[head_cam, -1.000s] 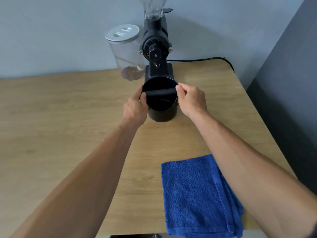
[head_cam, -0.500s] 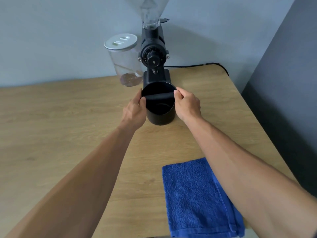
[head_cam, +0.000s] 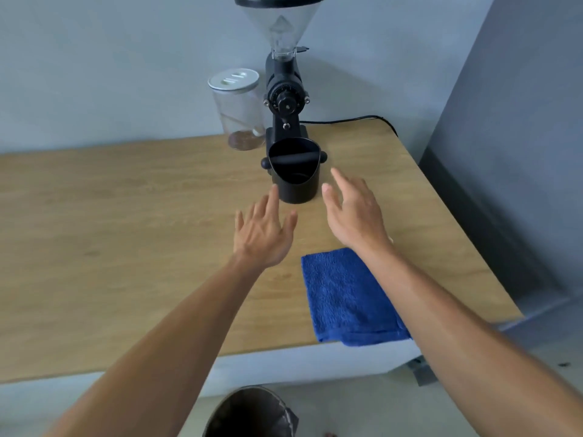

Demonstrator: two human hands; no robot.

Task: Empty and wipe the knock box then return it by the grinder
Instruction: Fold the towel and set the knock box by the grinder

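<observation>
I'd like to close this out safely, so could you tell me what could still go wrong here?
1. The knock box stands right against the grinder, so it might block the spout.
2. The blue towel overhangs the table edge and could slide off.
3. Both hands, left hand and right hand, are open close by and could bump the box.

I can read no words, brand or numbers on anything in front of me. The dial on my grinder [head_cam: 286, 97], at twelve o'clock, carries a ring of fine pale marks, but they are too small and blurred to make out. The lid of the jar [head_cam: 233, 79] at eleven o'clock shows only raised slots, no lettering.
</observation>
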